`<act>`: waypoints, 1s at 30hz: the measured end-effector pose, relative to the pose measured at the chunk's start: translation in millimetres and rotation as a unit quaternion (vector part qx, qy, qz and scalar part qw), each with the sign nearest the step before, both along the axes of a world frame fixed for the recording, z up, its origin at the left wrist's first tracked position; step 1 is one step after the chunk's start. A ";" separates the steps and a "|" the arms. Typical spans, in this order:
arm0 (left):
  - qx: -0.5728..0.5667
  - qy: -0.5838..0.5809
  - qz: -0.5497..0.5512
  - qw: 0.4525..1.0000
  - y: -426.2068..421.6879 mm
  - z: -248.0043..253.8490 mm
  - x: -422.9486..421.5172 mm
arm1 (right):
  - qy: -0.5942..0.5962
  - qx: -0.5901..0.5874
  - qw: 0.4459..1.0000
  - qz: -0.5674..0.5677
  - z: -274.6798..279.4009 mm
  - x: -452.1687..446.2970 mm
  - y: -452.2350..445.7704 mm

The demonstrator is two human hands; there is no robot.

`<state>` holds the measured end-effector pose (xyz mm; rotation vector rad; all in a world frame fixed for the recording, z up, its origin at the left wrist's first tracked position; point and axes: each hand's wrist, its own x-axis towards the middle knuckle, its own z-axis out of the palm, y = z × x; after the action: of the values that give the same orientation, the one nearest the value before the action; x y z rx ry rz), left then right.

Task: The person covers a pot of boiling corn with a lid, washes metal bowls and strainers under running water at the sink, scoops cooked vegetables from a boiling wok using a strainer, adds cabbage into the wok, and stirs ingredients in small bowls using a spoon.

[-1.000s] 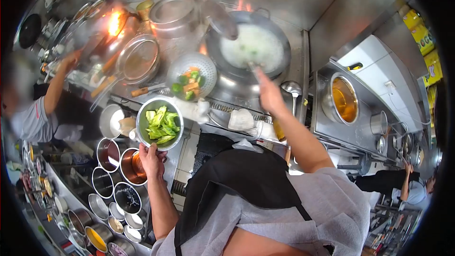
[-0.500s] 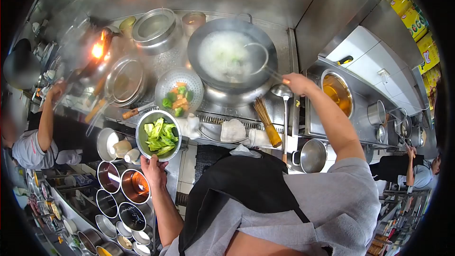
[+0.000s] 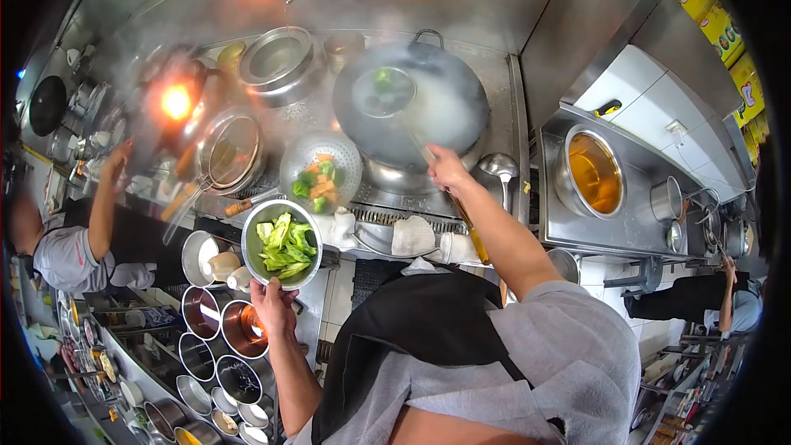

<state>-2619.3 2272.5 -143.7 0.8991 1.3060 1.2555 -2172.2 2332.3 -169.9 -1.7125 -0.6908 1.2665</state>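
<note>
My left hand (image 3: pixel 273 309) grips the near rim of a metal bowl (image 3: pixel 250 237) full of cut leafy greens (image 3: pixel 286 245). My right hand (image 3: pixel 450 170) is closed around the handle of a wire skimmer (image 3: pixel 371 104). The skimmer's round head is over the far left part of a large steaming wok (image 3: pixel 467 95), with a small green piece (image 3: pixel 384 77) in it. Steam blurs the wok's contents. Left of the wok, a perforated strainer (image 3: pixel 346 156) holds broccoli (image 3: pixel 301 189) and orange pieces (image 3: pixel 326 192).
A ladle (image 3: pixel 499 166) lies right of the wok. A pot of amber liquid (image 3: pixel 595 173) stands farther right. Flames (image 3: pixel 175 102) rise at another burner, beside a co-worker's arm (image 3: pixel 105 198). Several seasoning pots (image 3: pixel 198 356) line the lower left. Another person (image 3: pixel 684 297) is at far right.
My right hand has moved left with the skimmer, whose head has gone from the wok's right side to its far left. My left hand still holds the bowl. The flame at left looks brighter.
</note>
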 end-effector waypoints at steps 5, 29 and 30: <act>0.000 0.016 -0.008 1.000 -7.2 1.9 -9.7 | -0.032 0.005 0.999 -0.005 8.8 -17.5 -19.4; -0.118 -0.116 -0.137 0.977 34.1 -38.9 -48.8 | -0.490 -0.070 0.845 0.202 36.8 -168.1 -59.0; -0.115 -0.119 -0.140 0.976 33.4 -39.6 -50.2 | -0.516 -0.041 0.830 0.207 36.7 -169.2 -59.2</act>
<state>-2669.5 2305.8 -183.4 0.7142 1.0662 0.9391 -2341.3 2273.1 -133.1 -2.3678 -1.7221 0.5042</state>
